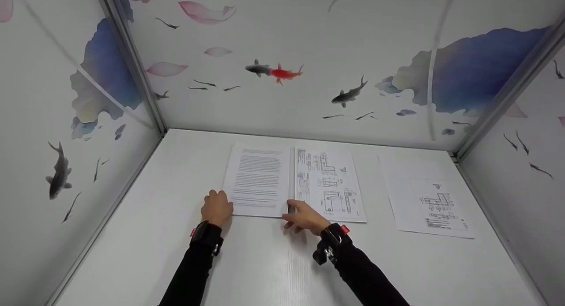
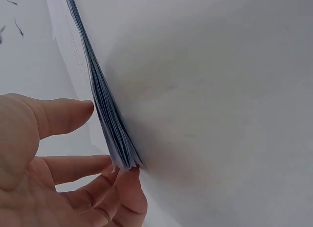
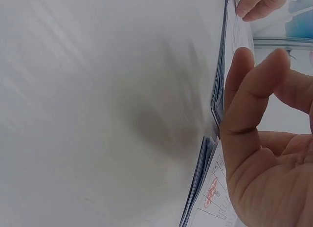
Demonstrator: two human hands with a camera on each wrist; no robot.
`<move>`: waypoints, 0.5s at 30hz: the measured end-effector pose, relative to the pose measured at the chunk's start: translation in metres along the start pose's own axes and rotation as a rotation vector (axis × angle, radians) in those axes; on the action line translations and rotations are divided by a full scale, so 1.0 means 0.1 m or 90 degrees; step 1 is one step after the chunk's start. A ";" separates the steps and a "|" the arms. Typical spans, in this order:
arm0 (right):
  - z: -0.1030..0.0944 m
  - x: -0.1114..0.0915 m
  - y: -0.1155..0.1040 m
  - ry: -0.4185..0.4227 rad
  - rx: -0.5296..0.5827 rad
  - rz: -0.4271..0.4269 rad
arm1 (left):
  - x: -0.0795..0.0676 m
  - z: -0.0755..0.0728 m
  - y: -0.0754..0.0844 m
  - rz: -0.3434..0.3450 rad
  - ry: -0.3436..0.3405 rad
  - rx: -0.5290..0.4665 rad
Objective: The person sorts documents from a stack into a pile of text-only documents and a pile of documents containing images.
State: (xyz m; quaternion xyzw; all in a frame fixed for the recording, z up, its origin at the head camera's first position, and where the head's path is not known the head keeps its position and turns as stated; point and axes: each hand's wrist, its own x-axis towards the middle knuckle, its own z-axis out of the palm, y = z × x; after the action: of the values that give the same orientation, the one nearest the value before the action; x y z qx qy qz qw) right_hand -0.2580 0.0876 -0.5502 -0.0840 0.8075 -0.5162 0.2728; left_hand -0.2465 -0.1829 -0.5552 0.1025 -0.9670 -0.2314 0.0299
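A stack of printed text sheets (image 1: 256,178) lies on the white table. My left hand (image 1: 217,209) is at its near left corner; in the left wrist view the thumb (image 2: 73,114) lies beside the layered paper edge (image 2: 110,119) and the fingertips touch the corner. My right hand (image 1: 304,217) is at the near right corner, its thumb and forefinger spread around it. In the right wrist view the curved fingers (image 3: 244,109) overlap the stack's end. Directly right of the text stack lies a stack of technical drawings (image 1: 329,187).
A separate drawing sheet (image 1: 430,204) lies farther right on the table (image 1: 265,262). White panels (image 1: 282,103) printed with fish and petals enclose the table at the back and both sides, with metal posts (image 1: 132,58) at the corners.
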 end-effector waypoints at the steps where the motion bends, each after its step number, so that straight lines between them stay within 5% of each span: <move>1: -0.01 0.00 0.01 -0.002 -0.002 0.000 | -0.01 0.00 0.00 0.001 -0.003 -0.001; 10: -0.21 -0.05 0.06 0.001 0.008 -0.036 | -0.03 0.04 0.02 0.008 0.023 0.041; 15: -0.46 -0.14 0.16 0.101 -0.018 -0.093 | -0.02 0.07 0.08 0.027 0.054 0.074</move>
State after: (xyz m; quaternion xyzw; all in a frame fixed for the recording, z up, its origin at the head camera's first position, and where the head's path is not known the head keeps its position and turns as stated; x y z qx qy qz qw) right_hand -0.2681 0.1373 -0.5441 -0.1053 0.8253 -0.5285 0.1686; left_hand -0.2465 -0.1723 -0.5583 0.0929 -0.9786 -0.1700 0.0698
